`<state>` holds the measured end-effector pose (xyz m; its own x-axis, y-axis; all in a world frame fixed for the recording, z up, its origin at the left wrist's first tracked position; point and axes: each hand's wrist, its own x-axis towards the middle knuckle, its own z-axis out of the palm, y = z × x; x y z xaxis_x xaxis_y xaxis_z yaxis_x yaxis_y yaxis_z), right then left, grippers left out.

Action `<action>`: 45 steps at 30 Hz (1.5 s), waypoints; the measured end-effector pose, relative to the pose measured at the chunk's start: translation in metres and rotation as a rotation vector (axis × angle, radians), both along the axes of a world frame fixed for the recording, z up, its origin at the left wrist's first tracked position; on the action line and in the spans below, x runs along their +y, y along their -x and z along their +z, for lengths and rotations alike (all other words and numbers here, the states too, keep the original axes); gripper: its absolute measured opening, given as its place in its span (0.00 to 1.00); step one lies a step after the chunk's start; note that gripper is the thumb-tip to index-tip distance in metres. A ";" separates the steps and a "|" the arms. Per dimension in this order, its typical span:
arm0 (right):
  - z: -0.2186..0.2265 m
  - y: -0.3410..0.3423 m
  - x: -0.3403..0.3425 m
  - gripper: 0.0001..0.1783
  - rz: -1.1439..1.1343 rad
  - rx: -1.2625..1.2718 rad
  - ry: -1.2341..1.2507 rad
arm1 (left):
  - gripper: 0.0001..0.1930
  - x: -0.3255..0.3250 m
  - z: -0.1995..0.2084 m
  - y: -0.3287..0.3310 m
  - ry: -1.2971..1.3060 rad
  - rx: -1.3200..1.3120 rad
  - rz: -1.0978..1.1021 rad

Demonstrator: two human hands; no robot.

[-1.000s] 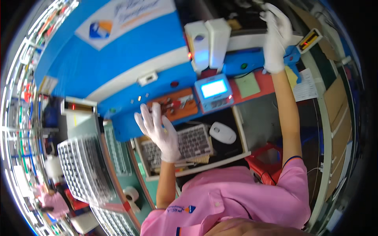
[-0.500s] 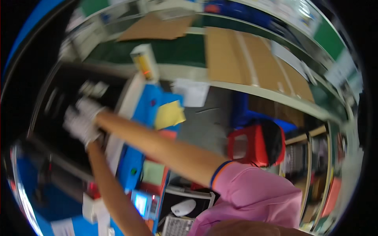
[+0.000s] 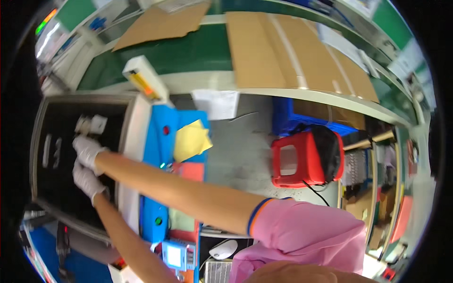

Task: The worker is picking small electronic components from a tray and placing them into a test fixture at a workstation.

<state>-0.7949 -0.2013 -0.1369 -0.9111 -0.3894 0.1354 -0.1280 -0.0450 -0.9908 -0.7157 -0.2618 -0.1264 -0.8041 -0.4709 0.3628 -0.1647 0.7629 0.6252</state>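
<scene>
My hands, both in white gloves, are close together over the black bed (image 3: 61, 188) of a framed machine on the left. My right hand (image 3: 89, 154) is the farther one, its fingers drawn together just below a small pale part with a white square piece (image 3: 98, 124). Directly below it, my left hand (image 3: 88, 180) is closed too, with its fingertips near the right palm. Whatever lies between the fingers is hidden or too small to make out. Two slim light strips (image 3: 47, 151) lie on the bed, left of my hands.
A blue panel (image 3: 158, 137) with red and green buttons runs along the bed, carrying yellow paper (image 3: 189, 141) and a small lit screen device (image 3: 175, 254). Nearby are a white mouse (image 3: 223, 250) and keyboard (image 3: 218, 272). A red stool (image 3: 302, 158) stands right; flattened cardboard (image 3: 302, 56) lies behind.
My view has shifted, and the bed now appears straighter and sharper. My hands, blurred and overlapping before, are now one above the other, with fingers drawn in.
</scene>
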 end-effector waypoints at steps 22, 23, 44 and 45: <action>0.057 0.032 0.153 0.16 0.049 0.757 -0.758 | 0.17 0.241 0.029 -0.248 0.384 -0.174 -0.738; 0.058 0.028 0.154 0.17 0.024 0.777 -0.807 | 0.15 0.237 0.023 -0.259 0.542 -0.113 -0.724; -0.060 -0.106 0.373 0.41 -0.515 0.535 -0.196 | 0.24 0.242 -0.015 -0.260 1.063 -0.579 -0.409; -0.060 -0.109 0.371 0.40 -0.460 0.475 -0.187 | 0.24 0.243 -0.020 -0.261 1.062 -0.577 -0.403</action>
<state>-0.6859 0.1695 -0.1974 -0.8479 -0.0330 0.5291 -0.5155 0.2843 -0.8083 -0.4545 -0.0185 -0.1462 -0.9882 0.1479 -0.0388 0.1508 0.9016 -0.4055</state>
